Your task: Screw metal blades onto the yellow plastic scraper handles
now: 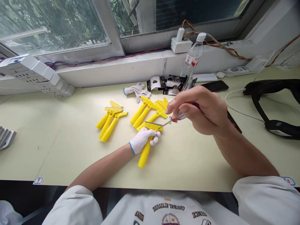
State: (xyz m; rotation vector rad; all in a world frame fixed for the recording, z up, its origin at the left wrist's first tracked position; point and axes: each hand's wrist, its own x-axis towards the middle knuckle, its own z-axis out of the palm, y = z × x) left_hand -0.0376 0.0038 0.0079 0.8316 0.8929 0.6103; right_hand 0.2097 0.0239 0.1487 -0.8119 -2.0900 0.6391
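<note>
My left hand, in a white knit glove with a blue cuff, is closed around a yellow scraper near its head. A metal blade edge shows along the top of that head. Bare, my right hand grips a screwdriver by its clear and red handle. The shaft slants down to the left, and its tip meets the scraper head near a screw. Just behind my left hand lies a group of yellow scrapers. Several more scrapers with blades lie in a pile to the left.
Behind the scrapers rest an empty white glove and black cardboard packets. A water bottle stands by the sill. Right of it are a phone and a black headset-like frame with a cable. White boxes are at left.
</note>
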